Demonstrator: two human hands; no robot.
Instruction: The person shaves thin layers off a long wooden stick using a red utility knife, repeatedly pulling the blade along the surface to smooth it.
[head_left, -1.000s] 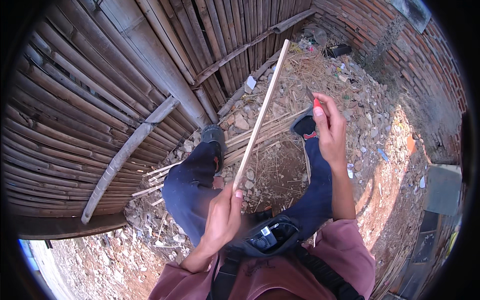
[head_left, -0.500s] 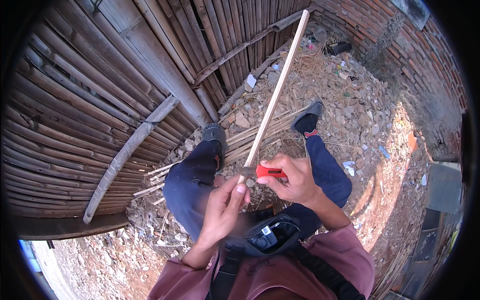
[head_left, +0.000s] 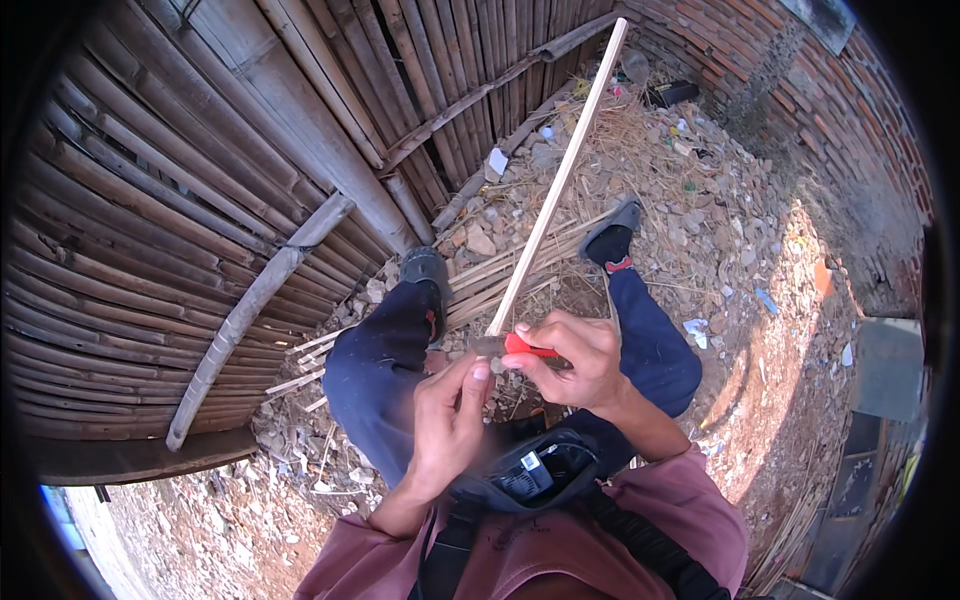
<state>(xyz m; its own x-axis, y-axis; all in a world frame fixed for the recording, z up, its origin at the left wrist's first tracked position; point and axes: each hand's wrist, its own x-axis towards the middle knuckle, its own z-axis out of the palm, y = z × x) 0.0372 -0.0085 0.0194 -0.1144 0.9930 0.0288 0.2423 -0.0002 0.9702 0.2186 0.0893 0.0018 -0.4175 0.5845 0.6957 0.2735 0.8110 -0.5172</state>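
Observation:
A long, pale bamboo strip (head_left: 558,185) points up and away from me, its near end pinched between the thumb and fingers of my left hand (head_left: 446,418). My right hand (head_left: 588,358) is closed around the red handle of a utility knife (head_left: 522,345). The knife's dull blade lies across the strip just beyond my left thumb, partly smeared and hard to make out. Both hands are close together above my lap, over an open black bag (head_left: 535,472) strapped at my waist.
More split bamboo strips (head_left: 490,290) lie on the rubble between my feet. A bamboo slat wall (head_left: 130,250) with a cross pole stands on the left. A brick wall (head_left: 800,80) closes the far right. Stones and scraps cover the ground (head_left: 700,240).
The knife and my right hand have shifted slightly left, with more of the red handle covered by fingers. The strip's far end has swung a little to the right.

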